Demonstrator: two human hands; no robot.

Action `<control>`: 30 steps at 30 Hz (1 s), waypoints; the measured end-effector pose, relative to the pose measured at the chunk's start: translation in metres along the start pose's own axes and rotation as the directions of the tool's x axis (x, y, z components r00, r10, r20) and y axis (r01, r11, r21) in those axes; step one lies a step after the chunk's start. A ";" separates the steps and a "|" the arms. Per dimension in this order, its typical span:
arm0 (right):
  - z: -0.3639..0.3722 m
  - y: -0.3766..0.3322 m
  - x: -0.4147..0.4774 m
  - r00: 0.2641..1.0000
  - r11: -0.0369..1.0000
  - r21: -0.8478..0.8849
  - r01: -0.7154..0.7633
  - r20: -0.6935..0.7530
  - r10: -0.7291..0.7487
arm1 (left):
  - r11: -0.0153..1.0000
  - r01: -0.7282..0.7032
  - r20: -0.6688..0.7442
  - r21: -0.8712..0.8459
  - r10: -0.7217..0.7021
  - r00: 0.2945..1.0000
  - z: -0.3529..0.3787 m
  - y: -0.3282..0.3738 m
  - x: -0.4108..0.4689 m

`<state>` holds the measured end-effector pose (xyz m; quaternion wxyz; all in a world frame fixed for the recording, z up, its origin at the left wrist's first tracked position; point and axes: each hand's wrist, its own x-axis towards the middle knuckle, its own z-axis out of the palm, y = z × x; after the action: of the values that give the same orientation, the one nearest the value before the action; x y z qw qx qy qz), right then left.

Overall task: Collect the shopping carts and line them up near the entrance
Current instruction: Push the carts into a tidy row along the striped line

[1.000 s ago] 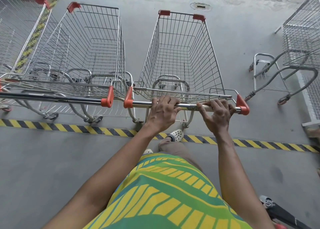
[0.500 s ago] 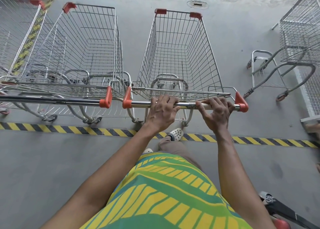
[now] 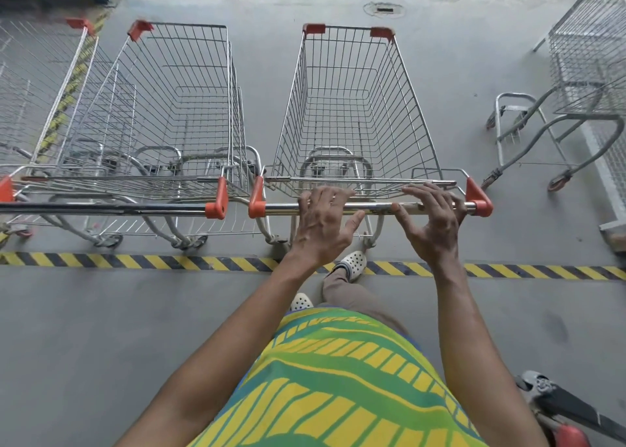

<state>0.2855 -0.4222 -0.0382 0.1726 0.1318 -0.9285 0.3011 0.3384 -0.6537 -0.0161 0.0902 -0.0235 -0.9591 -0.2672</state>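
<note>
An empty wire shopping cart (image 3: 352, 108) with red corner caps stands straight ahead, its chrome handle bar (image 3: 376, 206) nearest me. My left hand (image 3: 321, 223) and my right hand (image 3: 432, 219) hover at the bar with fingers spread and lifted, no longer wrapped round it. A second cart (image 3: 162, 115) is parked right beside it on the left, handles nearly end to end. A third cart (image 3: 30, 91) is partly in view at the far left.
A yellow-black striped line (image 3: 142, 261) crosses the concrete floor just behind the carts' rear wheels. Another cart (image 3: 582, 84) stands at the right edge, its frame turned sideways. A drain cover (image 3: 384, 8) lies ahead. Part of a dark object with a red piece (image 3: 562, 409) shows at bottom right.
Both hands gripped the handle bar earlier; now their fingers have opened and lifted off it. The cart has stayed beside the left cart.
</note>
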 end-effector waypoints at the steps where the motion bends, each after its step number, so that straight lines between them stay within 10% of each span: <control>1: -0.002 -0.002 -0.003 1.000 1.000 0.006 -0.005 -0.013 0.005 | 1.000 0.000 0.014 -0.016 0.000 1.000 -0.001 0.003 -0.001; 15: -0.040 0.007 -0.027 0.981 0.984 0.121 -0.134 -0.126 0.149 | 0.961 -0.192 0.129 -0.198 0.219 0.967 0.024 0.088 0.003; 30: -0.197 0.194 -0.102 0.815 0.874 0.092 -0.476 -0.328 0.478 | 0.872 -0.204 0.366 -0.444 0.385 0.847 0.166 0.283 0.056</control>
<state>0.3581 -0.1363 -0.0289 0.2492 -0.1587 -0.8867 0.3556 0.2833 -0.3259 -0.0011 -0.0963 -0.2510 -0.8659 -0.4219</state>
